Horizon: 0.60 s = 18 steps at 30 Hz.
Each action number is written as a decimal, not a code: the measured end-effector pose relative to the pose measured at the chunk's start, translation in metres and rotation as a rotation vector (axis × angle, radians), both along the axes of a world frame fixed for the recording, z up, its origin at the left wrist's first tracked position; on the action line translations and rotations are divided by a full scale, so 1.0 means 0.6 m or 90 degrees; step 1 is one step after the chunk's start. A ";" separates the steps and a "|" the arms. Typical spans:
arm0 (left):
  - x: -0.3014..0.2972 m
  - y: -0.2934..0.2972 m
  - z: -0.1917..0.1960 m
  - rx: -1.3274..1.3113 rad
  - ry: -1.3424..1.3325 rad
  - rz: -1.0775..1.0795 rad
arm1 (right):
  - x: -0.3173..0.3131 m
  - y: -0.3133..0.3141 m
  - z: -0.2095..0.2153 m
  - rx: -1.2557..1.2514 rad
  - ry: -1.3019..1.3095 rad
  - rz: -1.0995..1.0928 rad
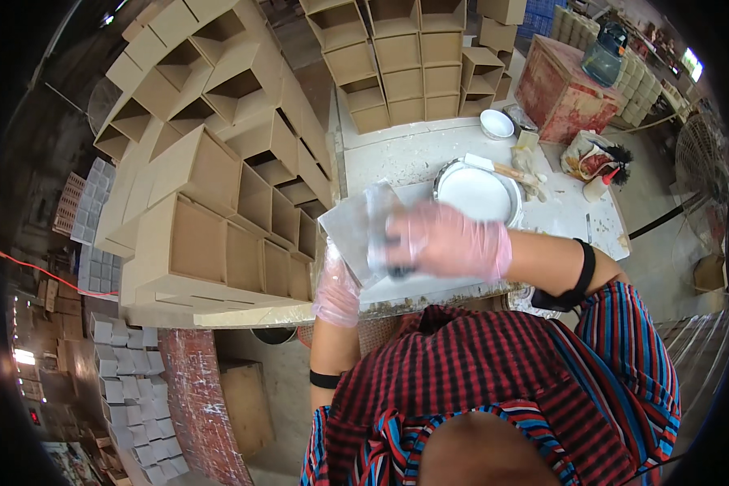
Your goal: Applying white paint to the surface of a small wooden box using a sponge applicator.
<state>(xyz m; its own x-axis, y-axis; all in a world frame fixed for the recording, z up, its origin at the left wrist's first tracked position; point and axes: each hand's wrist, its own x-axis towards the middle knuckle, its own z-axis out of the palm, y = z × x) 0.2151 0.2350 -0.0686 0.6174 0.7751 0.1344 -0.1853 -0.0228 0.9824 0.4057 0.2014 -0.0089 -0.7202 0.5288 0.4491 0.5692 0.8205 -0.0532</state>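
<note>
Workshop bench, white-smeared top (413,154), taken as landmark.

Item: grey flat panel (350,235), lying at the bench's near edge, tilted, its left corner overhanging the edge.

Item: right hand (449,241), in a thin clear glove, over the panel's right part. Fingers curled shut around a small tool (378,235); the tool is motion-blurred, so its kind cannot be told. It presses against the panel face.

Item: left hand (336,293), also gloved, below the bench's near edge under the panel's overhanging corner. Fingers bent against the panel's underside; whether they clamp it or only prop it cannot be told.

Item: round white pan (478,194), on the bench just behind the right hand, filled with white paste.

Item: brush with wooden handle (506,170), resting across the pan's far rim.

Item: small white bowl (496,124), at the bench's far side.

Item: open brown box frames (219,178), stacked in tilted rows left of the bench; further upright stacks (401,65) behind it.

Item: red block (563,93), beyond the bench's far right corner, with a dark jug on top.
</note>
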 end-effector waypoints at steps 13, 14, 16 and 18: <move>-0.016 -0.007 -0.052 -0.486 -0.487 -0.010 | 0.032 -0.002 -0.021 -0.036 0.006 0.026; -0.019 -0.009 -0.056 -0.480 -0.469 0.038 | 0.038 0.006 -0.027 -0.048 0.006 0.010; -0.026 -0.008 -0.065 -0.468 -0.424 0.127 | 0.042 0.051 -0.017 0.022 0.098 -0.033; -0.040 -0.005 -0.072 -0.454 -0.445 0.071 | 0.037 0.076 -0.012 0.056 0.162 -0.075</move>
